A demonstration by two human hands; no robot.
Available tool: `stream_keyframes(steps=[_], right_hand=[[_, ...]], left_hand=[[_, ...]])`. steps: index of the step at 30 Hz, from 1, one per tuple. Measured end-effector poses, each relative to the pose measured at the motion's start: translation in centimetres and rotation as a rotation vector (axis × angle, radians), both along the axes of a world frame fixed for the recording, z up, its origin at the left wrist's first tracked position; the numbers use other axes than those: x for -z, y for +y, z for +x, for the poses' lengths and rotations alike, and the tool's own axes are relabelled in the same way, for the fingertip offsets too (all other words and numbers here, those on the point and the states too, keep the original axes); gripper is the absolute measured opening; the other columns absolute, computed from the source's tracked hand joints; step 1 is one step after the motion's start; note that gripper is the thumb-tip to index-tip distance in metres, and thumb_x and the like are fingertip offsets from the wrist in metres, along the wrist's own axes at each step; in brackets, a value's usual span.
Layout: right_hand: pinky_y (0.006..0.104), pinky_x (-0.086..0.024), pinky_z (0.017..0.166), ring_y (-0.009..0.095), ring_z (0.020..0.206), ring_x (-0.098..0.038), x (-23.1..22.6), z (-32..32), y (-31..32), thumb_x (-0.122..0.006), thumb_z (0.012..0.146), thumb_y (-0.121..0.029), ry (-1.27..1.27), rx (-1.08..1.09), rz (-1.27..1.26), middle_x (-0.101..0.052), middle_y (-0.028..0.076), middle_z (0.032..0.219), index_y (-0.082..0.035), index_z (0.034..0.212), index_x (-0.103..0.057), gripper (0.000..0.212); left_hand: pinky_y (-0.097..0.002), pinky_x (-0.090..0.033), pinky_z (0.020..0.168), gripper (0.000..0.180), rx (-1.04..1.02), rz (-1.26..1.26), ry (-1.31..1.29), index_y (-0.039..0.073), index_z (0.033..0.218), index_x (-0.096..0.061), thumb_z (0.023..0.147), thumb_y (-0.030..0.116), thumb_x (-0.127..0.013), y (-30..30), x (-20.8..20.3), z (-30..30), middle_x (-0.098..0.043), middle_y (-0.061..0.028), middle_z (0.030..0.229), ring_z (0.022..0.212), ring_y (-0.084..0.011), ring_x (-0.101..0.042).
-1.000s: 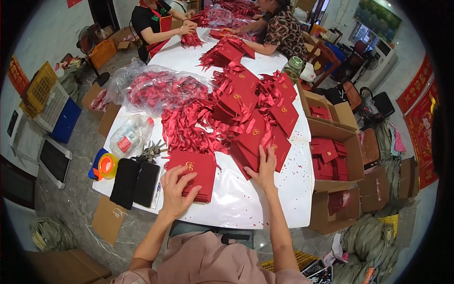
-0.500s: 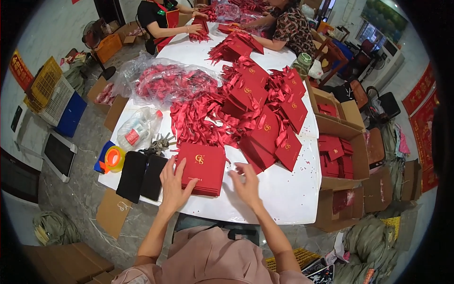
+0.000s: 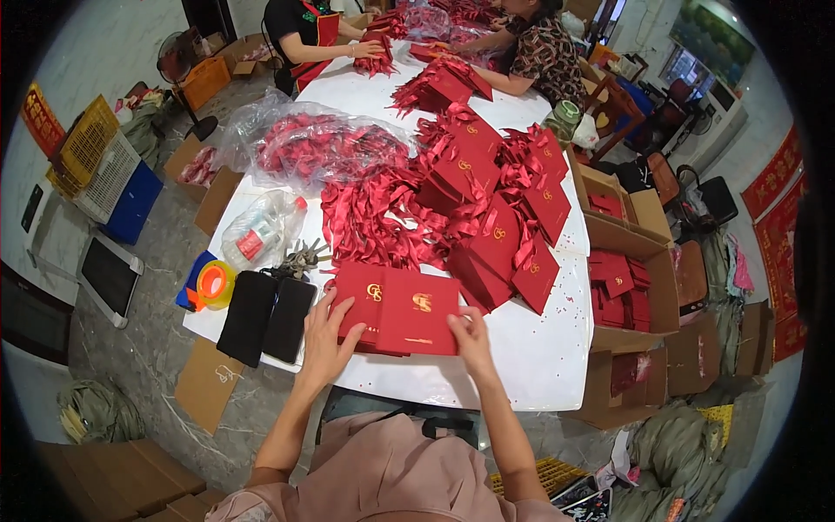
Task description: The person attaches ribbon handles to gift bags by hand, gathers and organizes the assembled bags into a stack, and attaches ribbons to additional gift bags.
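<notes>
My right hand (image 3: 472, 342) pinches the right edge of a flat red square paper bag (image 3: 419, 317) with gold print. This bag overlaps a low stack of matching red bags (image 3: 358, 285). My left hand (image 3: 326, 335) lies on the left side of that stack, fingers apart and thumb over the top bag. Loose red ribbons (image 3: 374, 226) are heaped just beyond the stack. To the right of them, several bundles of red bags with ribbons (image 3: 491, 239) lean on one another.
Left of the stack are a dark phone (image 3: 289, 320), a black pouch (image 3: 246, 317), keys (image 3: 303, 259), a tape roll (image 3: 215, 284) and a plastic bottle (image 3: 252, 242). Cartons (image 3: 644, 326) with red bags stand at the table's right. Two people work at the far end.
My right hand has closed on a red bag's edge and drawn it rightward across the stack. My left hand stays on the stack.
</notes>
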State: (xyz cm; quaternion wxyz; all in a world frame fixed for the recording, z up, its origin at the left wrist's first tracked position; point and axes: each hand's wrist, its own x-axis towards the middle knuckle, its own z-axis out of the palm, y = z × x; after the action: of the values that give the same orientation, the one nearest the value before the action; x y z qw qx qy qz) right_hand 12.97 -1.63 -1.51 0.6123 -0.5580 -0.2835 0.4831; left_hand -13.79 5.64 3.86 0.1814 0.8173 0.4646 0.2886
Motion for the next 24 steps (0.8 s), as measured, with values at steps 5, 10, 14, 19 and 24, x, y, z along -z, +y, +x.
stream_keyframes(steps=[5, 10, 14, 19, 24], right_hand=[[0.0240, -0.049, 0.072, 0.009, 0.082, -0.060, 2.6, 6.5, -7.8, -0.064, 0.097, -0.011, -0.064, 0.112, -0.089, -0.067, 0.005, 0.091, -0.005, 0.109, -0.053, 0.017], [0.0320, -0.050, 0.067, 0.018, 0.074, -0.062, 2.0, 7.4, -12.0, -0.072, 0.091, -0.019, -0.698, 0.151, -0.306, -0.064, 0.007, 0.082, 0.000, 0.111, -0.054, 0.033], [0.0439, -0.051, 0.074, 0.042, 0.079, -0.061, -2.8, 4.6, -9.8, -0.073, 0.086, -0.017, -1.411, 0.328, -0.139, -0.063, 0.019, 0.088, 0.000, 0.112, -0.059, 0.033], [0.0433, -0.052, 0.071, 0.037, 0.082, -0.066, -3.1, 2.8, -2.7, -0.067, 0.089, -0.011, -1.195, 0.137, 0.035, -0.066, 0.017, 0.091, -0.003, 0.100, -0.065, 0.014], [0.0459, -0.053, 0.069, 0.035, 0.083, -0.066, 0.1, 0.3, 4.8, -0.067, 0.087, -0.013, -1.267, -0.057, 0.041, -0.063, 0.014, 0.088, -0.005, 0.096, -0.067, 0.012]], left_hand=[[-0.0483, -0.035, 0.106, 0.050, 0.004, -0.015, -0.019, 0.005, 0.131, -0.059, 0.089, 0.028, -0.070, 0.0, -0.2, 0.1, -0.048, -0.0234, 0.139, 0.128, -0.0404, -0.046], [-0.0483, -0.035, 0.105, 0.048, 0.013, 0.031, -0.006, 0.006, 0.129, -0.060, 0.087, 0.024, -0.071, 0.1, -1.0, 0.6, -0.048, -0.0222, 0.138, 0.127, -0.0394, -0.045], [-0.0478, -0.037, 0.105, 0.041, 0.039, 0.082, -0.070, 0.008, 0.122, -0.065, 0.083, 0.015, -0.072, -0.3, -2.0, 1.6, -0.053, -0.0183, 0.133, 0.124, -0.0381, -0.048], [-0.0377, -0.053, 0.083, 0.025, 0.229, 0.119, -0.268, 0.007, 0.104, -0.070, 0.080, 0.000, -0.071, -2.7, -3.0, 4.6, -0.065, -0.0118, 0.109, 0.100, -0.0307, -0.063], [-0.0370, -0.053, 0.083, 0.022, 0.607, -0.062, -0.291, 0.005, 0.104, -0.069, 0.082, -0.001, -0.068, -5.4, -0.4, 7.3, -0.066, -0.0100, 0.103, 0.095, -0.0290, -0.065]])
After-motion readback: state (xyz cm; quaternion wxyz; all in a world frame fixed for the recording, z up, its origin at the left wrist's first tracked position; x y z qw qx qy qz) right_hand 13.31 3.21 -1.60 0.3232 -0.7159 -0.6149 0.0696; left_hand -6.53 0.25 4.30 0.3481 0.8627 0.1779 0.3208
